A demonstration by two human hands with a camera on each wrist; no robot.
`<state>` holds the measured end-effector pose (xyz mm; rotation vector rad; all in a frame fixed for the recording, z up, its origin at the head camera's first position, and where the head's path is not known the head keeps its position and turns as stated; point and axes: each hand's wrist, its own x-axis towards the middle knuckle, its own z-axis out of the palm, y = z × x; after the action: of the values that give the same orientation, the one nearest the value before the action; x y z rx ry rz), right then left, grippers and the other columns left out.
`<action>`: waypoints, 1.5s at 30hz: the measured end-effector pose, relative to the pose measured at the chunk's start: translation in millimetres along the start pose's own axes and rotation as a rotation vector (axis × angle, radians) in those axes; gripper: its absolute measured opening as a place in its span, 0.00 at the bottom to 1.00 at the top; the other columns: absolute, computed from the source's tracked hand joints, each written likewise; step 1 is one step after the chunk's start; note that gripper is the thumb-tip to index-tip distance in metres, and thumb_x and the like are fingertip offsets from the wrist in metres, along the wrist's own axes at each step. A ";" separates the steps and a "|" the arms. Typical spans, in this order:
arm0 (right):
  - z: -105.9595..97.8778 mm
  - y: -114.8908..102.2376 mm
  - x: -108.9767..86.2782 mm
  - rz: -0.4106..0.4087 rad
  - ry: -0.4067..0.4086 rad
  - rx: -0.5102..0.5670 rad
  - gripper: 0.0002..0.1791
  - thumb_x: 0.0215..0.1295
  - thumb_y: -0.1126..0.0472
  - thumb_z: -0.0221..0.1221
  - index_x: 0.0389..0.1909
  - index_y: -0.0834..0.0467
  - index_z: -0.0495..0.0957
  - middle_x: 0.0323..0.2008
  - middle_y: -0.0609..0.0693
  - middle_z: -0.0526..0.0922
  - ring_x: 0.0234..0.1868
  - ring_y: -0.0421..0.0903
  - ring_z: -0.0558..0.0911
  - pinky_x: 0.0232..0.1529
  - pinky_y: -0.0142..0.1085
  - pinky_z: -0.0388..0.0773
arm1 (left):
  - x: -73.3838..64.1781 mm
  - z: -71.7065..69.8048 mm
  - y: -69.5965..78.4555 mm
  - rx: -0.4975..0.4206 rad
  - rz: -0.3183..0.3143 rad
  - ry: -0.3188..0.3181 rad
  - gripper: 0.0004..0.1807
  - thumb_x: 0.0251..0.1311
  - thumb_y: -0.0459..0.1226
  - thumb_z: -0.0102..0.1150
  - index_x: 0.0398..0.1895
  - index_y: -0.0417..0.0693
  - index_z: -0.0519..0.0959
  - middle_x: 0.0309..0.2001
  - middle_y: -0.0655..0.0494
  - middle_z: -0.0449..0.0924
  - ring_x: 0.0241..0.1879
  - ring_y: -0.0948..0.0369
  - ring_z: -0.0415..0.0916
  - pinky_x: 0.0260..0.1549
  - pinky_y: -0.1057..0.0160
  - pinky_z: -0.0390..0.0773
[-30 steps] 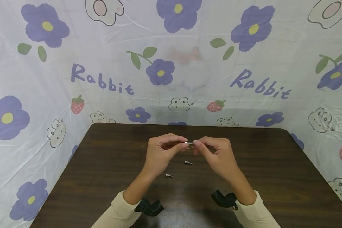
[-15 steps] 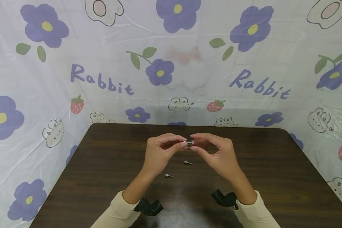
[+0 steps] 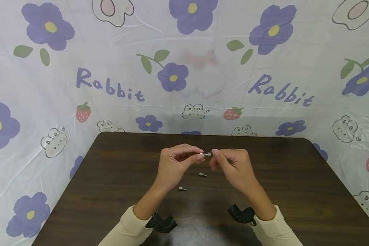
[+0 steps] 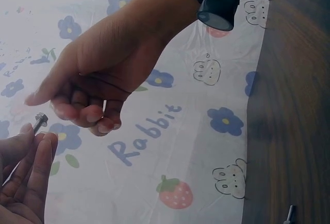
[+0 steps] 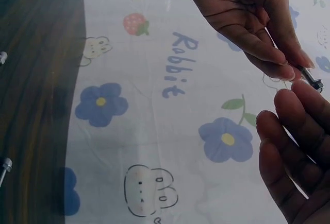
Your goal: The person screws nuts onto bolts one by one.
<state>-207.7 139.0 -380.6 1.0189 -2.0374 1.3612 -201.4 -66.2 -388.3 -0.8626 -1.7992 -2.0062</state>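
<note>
Thumb and fingertips of my left hand [image 3: 176, 164] pinch a small silver bolt [image 3: 206, 154] by its shank, over the far middle of the table. It lies about level, its wider head pointing right. In the left wrist view the bolt [image 4: 39, 123] shows a broad metal end sticking out past the fingertips. My right hand [image 3: 235, 168] is just right of that end and holds nothing. Its thumb is by the head, and the other fingers bend loosely below. From the right wrist, the bolt head [image 5: 315, 84] appears close above the right fingertips.
Two more silver bolts lie on the dark wooden table [image 3: 110, 205]: one bolt [image 3: 203, 175] below the hands, another bolt [image 3: 182, 189] nearer and to the left. A white cloth [image 3: 203, 82] with flowers and rabbits hangs behind the table. Each wrist wears a black camera mount [image 3: 161, 223].
One second ago the right fingers pinched the bolt's head. They then spread off it, and now the thumb and fingers have drawn together beside it. The left hand keeps its pinch.
</note>
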 end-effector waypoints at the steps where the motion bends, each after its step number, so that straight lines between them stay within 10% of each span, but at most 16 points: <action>1: 0.0 0.3 -0.3 0.005 0.002 0.004 0.21 0.74 0.71 0.55 0.19 0.54 0.82 0.19 0.43 0.83 0.20 0.39 0.79 0.22 0.29 0.76 | 0.1 0.0 -0.1 0.003 0.000 0.002 0.06 0.61 0.29 0.69 0.40 0.37 0.87 0.37 0.47 0.88 0.33 0.50 0.88 0.36 0.52 0.88; 8: -2.7 -1.2 0.7 0.007 0.013 0.004 0.07 0.65 0.72 0.65 0.38 0.57 0.84 0.27 0.48 0.86 0.26 0.41 0.82 0.28 0.29 0.80 | 0.6 -0.6 -0.9 0.014 0.009 0.012 0.06 0.61 0.27 0.68 0.40 0.36 0.87 0.36 0.46 0.87 0.34 0.53 0.88 0.36 0.53 0.88; 12: -3.6 -1.9 1.7 -0.036 -0.008 -0.039 0.23 0.53 0.74 0.73 0.51 0.58 0.84 0.36 0.49 0.89 0.31 0.40 0.85 0.31 0.31 0.82 | 0.8 -1.2 -1.1 0.020 0.016 0.013 0.05 0.61 0.26 0.67 0.40 0.35 0.87 0.36 0.45 0.87 0.34 0.54 0.88 0.36 0.54 0.88; 24: -1.8 -1.3 2.2 -0.076 0.004 -0.029 0.16 0.54 0.76 0.72 0.41 0.56 0.87 0.34 0.46 0.88 0.29 0.39 0.84 0.30 0.30 0.82 | -0.3 -0.6 -2.6 0.002 0.022 0.003 0.05 0.62 0.29 0.68 0.40 0.37 0.87 0.37 0.46 0.88 0.34 0.52 0.88 0.36 0.52 0.88; 33: 1.3 -2.9 -0.1 0.017 0.031 -0.040 0.19 0.74 0.70 0.56 0.22 0.54 0.84 0.18 0.42 0.81 0.18 0.36 0.70 0.22 0.27 0.72 | -0.6 1.8 -2.3 0.014 0.007 0.006 0.05 0.61 0.28 0.68 0.40 0.36 0.87 0.36 0.46 0.87 0.33 0.53 0.88 0.36 0.54 0.88; 38: -0.9 -4.3 0.4 0.020 0.055 -0.023 0.07 0.68 0.72 0.63 0.36 0.58 0.86 0.27 0.46 0.87 0.26 0.40 0.81 0.31 0.29 0.80 | -0.2 0.5 -2.1 0.021 0.012 0.020 0.05 0.61 0.27 0.68 0.39 0.36 0.87 0.35 0.46 0.87 0.33 0.54 0.87 0.36 0.54 0.88; 45: -3.3 -3.5 3.3 -0.062 0.042 -0.047 0.23 0.51 0.76 0.73 0.50 0.59 0.85 0.36 0.48 0.88 0.32 0.41 0.84 0.33 0.32 0.83 | 0.9 -1.5 -2.5 0.034 0.027 0.020 0.05 0.61 0.27 0.67 0.40 0.36 0.87 0.36 0.46 0.87 0.33 0.55 0.87 0.36 0.54 0.88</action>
<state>-206.9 140.2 -375.0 1.0162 -1.9816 1.2867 -203.9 -67.1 -389.8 -0.8493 -1.7960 -1.9549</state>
